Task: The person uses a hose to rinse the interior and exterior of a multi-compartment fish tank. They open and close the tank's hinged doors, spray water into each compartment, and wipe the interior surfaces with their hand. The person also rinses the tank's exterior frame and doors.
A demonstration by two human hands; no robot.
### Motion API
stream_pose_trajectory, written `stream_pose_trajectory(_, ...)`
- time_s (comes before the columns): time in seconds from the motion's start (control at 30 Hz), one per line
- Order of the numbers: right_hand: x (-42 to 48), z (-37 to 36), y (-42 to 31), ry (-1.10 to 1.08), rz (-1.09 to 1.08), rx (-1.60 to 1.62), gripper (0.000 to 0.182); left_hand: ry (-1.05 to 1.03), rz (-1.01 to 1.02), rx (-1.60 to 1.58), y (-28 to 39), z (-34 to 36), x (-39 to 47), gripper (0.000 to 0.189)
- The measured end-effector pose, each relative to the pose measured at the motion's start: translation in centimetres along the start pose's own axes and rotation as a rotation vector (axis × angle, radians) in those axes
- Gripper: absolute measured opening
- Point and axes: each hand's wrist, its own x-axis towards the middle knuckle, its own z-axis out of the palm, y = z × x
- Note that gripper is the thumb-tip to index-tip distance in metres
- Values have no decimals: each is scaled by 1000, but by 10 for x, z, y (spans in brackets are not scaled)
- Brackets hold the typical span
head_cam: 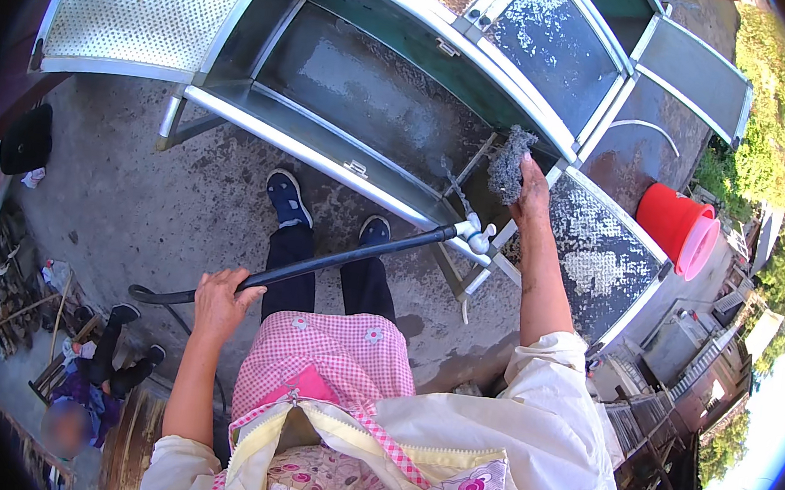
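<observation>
My left hand (222, 303) grips a black rubber hose (357, 249) at lower left of centre. At the hose's far end is a white plastic tap (475, 234), and a stream of water comes from it into the open compartment. My right hand (534, 191) holds a grey scouring pad of curly mesh (510, 164) inside the right end of that compartment. The metal-framed cabinet (316, 156) stands across the top of the view, its inner panel (379, 88) wet and shiny. A perforated door (153, 6) stands open at the left, and a door with flaking patches (590, 257) at the right.
A red bucket (671, 219) with a pink basin (697, 246) stands right of the cabinet. Another person (84, 392) sits at lower left, near a pile of firewood (13, 286). The hose trails over the concrete floor (154, 222). A pale tube (652, 128) lies behind the cabinet.
</observation>
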Motion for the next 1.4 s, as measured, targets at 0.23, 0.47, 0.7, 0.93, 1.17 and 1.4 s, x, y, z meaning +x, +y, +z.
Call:
stream_pose_trajectory(0.23,-46,-22,-27,228,-258,-331,39,-30,148,182,23,23,-1,46)
stream_pose_trajectory(0.47,-110,-35,-55,200,-1028,-1028,26,-173,70,216,19,0,-14,48)
stream_pose_trajectory(0.7,-160,-53,-61,300,-1112,-1020,24,-254,99,211,57,-23,8,52)
stream_pose_trajectory(0.93,-256,-88,-28,236,-1060,-1097,28,-268,139,273,45,-7,9,51)
stream_pose_trajectory(1.17,-286,-159,107,272,-754,-1139,30,-231,109,266,54,2,18,47)
stream_pose_trajectory(1.4,-206,-243,303,509,-140,-1318,48,-223,132,313,52,6,22,51)
